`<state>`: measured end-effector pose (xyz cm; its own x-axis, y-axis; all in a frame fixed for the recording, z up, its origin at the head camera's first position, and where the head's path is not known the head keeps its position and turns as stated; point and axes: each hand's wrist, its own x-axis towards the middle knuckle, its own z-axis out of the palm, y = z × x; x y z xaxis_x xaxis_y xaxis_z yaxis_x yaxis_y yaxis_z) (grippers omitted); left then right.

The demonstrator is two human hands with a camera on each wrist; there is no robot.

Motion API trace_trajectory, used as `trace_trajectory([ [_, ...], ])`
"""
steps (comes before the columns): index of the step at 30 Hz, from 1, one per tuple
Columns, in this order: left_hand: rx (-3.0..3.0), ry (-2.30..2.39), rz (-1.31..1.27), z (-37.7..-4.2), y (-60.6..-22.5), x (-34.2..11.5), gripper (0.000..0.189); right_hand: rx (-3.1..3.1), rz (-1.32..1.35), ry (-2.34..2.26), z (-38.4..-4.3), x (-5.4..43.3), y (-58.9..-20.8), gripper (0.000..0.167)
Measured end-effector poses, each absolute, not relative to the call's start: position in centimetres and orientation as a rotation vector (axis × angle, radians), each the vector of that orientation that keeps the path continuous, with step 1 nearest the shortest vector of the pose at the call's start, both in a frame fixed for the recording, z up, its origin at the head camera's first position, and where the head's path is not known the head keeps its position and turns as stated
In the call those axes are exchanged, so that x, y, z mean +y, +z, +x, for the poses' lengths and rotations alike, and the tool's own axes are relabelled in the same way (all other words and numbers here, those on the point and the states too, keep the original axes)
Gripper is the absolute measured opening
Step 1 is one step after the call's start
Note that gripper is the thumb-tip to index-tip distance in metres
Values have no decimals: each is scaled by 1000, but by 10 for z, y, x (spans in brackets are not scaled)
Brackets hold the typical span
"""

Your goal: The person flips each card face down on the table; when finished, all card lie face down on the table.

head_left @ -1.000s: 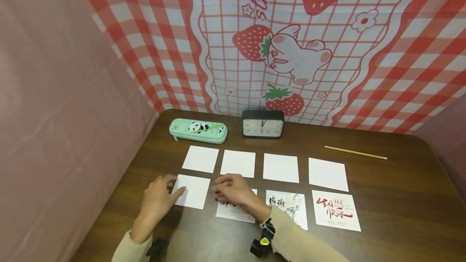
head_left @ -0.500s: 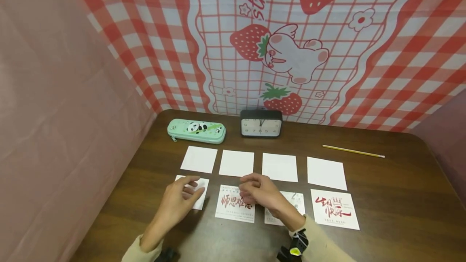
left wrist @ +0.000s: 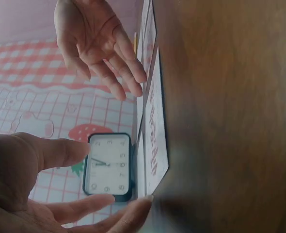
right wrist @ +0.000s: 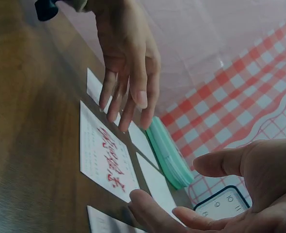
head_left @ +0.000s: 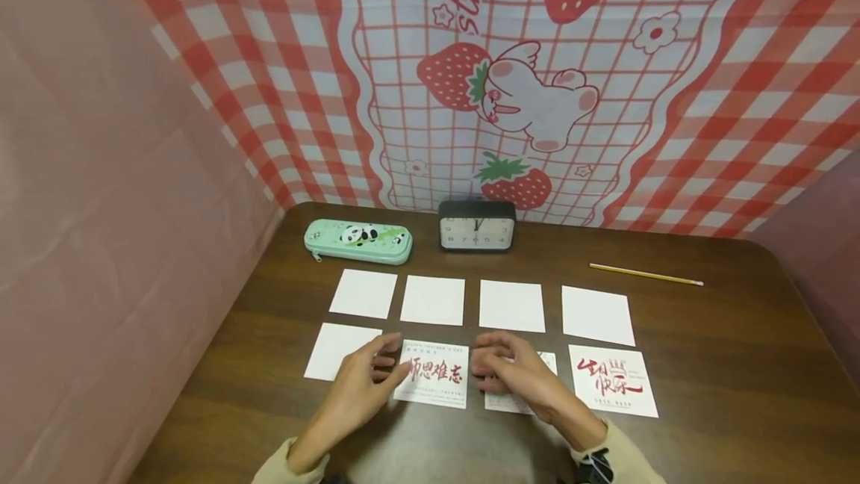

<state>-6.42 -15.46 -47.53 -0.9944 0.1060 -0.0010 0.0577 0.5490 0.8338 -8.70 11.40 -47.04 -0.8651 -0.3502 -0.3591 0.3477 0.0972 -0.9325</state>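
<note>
In the head view a square card with red brush characters (head_left: pixel 433 391) lies flat in the front row. My left hand (head_left: pixel 359 383) is at its left edge, fingers relaxed and apart. At its right edge my right hand (head_left: pixel 524 376) hovers with loosely bent fingers, holding nothing. It covers much of a printed card (head_left: pixel 507 402) under it. The left hand partly overlaps a blank white card (head_left: pixel 329 349). Farther right lies another card with red characters (head_left: pixel 611 383). In the left wrist view, the left fingertips (left wrist: pixel 145 201) are right at the printed card's corner.
Behind the front row lie several blank white cards (head_left: pixel 513 306). A mint pencil case (head_left: pixel 358 243) with pandas and a black desk clock (head_left: pixel 476 228) stand at the back. A yellow pencil (head_left: pixel 645 274) lies at the right on the brown table (head_left: pixel 725 364).
Both hands have shifted right, from the blank front-left card to either side of the red-lettered card beside it. The cards have kept their places; the head view has shifted slightly.
</note>
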Motion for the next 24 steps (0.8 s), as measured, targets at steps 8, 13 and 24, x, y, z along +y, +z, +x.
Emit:
trace_trajectory([
  [8,2720,1470,86,-58,-478,-148,58,1768,33,-1904,-73,114,-475,54],
  [13,2727,1477,90,-54,-479,-146,61,1735,34,-1918,-67,113,-477,54],
  [24,2718,1552,112,-49,-479,-144,59,1649,75,-1966,-58,110,-477,59],
])
